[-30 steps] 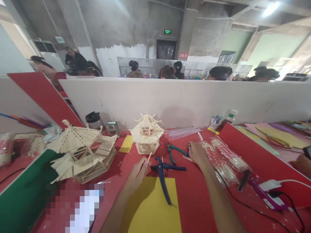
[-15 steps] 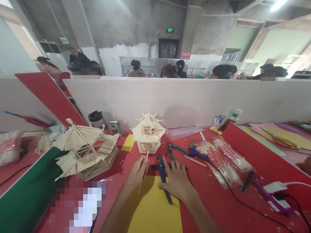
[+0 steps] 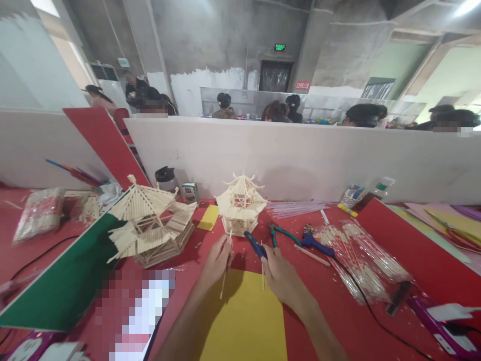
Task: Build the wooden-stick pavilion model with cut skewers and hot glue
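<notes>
My left hand (image 3: 218, 258) is closed on a thin wooden stick (image 3: 223, 286), which pokes out above the fingertips and hangs below them. My right hand (image 3: 277, 268) is wrapped round a blue-handled hand tool (image 3: 256, 244) that points up and left; its exact kind is partly hidden by the fingers. A second thin stick (image 3: 263, 281) hangs beneath the right fingers. A yellow sheet (image 3: 246, 321) lies on the red table below both hands. Just beyond them stands a small pagoda model (image 3: 242, 208) made of sticks.
A larger stick pavilion (image 3: 150, 225) stands left beside a green board (image 3: 60, 281). Teal-handled pliers (image 3: 287, 233), a blue glue gun (image 3: 317, 243) with its cord and bagged sticks (image 3: 349, 255) lie right. A phone (image 3: 145, 316) is front left. People sit beyond the white partition (image 3: 300, 155).
My right hand has gone from resting spread over the blue-handled tool to gripping it, lifted off the yellow sheet. My left hand keeps its stick. The view has swung slightly left.
</notes>
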Demonstrator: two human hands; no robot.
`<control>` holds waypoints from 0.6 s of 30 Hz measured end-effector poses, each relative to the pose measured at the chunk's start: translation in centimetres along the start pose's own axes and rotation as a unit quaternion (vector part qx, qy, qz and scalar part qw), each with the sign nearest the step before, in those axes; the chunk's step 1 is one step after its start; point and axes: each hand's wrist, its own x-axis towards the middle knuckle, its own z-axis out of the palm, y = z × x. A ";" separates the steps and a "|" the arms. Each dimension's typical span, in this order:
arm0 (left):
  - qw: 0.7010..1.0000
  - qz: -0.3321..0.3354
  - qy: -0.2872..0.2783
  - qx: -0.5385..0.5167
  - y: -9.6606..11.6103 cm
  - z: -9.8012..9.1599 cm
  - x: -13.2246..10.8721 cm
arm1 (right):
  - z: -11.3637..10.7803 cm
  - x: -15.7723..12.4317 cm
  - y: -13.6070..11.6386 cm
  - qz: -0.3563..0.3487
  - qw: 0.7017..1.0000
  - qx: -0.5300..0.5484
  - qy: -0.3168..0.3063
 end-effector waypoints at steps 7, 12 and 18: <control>1.000 0.009 -0.006 -0.013 -0.1 -0.3 0.3 | 0.7 0.7 -2.7 0.021 0.932 0.345 -0.111; 1.000 -0.002 -0.020 -0.005 -0.4 -0.3 0.3 | 1.7 0.3 -3.1 0.052 0.907 0.404 -0.107; 0.999 -0.003 -0.042 0.005 -0.3 -0.1 0.2 | 2.1 -0.2 -2.7 0.049 0.902 0.420 -0.092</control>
